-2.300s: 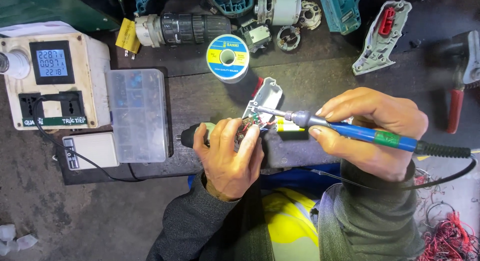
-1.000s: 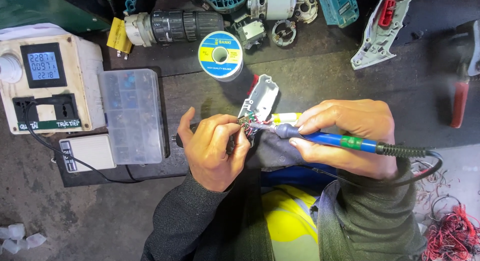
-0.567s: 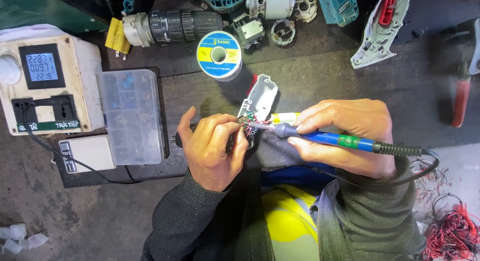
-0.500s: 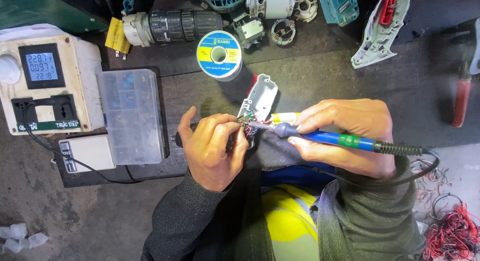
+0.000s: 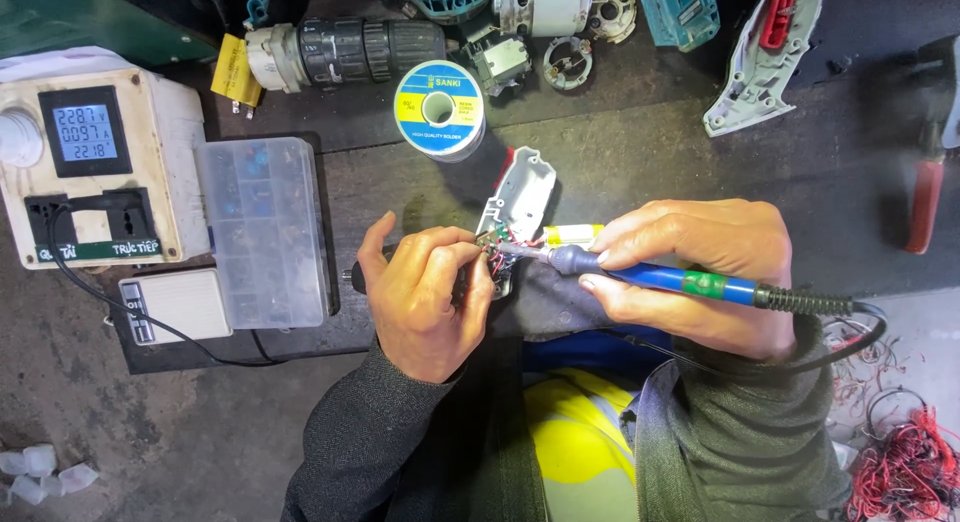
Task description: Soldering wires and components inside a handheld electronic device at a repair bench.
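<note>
My right hand [image 5: 700, 267] grips a blue-handled soldering iron [image 5: 660, 278] whose metal tip points left into a small white plastic housing [image 5: 522, 197] with red wires inside. My left hand [image 5: 425, 297] pinches the wires and the lower end of that housing, holding it at the iron's tip. A dark cable [image 5: 850, 332] runs from the iron's handle to the right. A spool of solder wire [image 5: 439, 110] stands just above the housing on the dark mat.
At left sit a beige power-meter box [image 5: 90, 167] with a lit display, a clear compartment box [image 5: 265, 232] and a small white box [image 5: 175, 304]. Drill parts [image 5: 345, 50] lie along the top; a white-and-red tool shell [image 5: 765, 57] lies upper right, red wire scraps [image 5: 905, 467] lower right.
Compared with 2.3 s ago, my right hand has brought the iron lower and closer to my left hand. In the last second both hands have stayed almost still.
</note>
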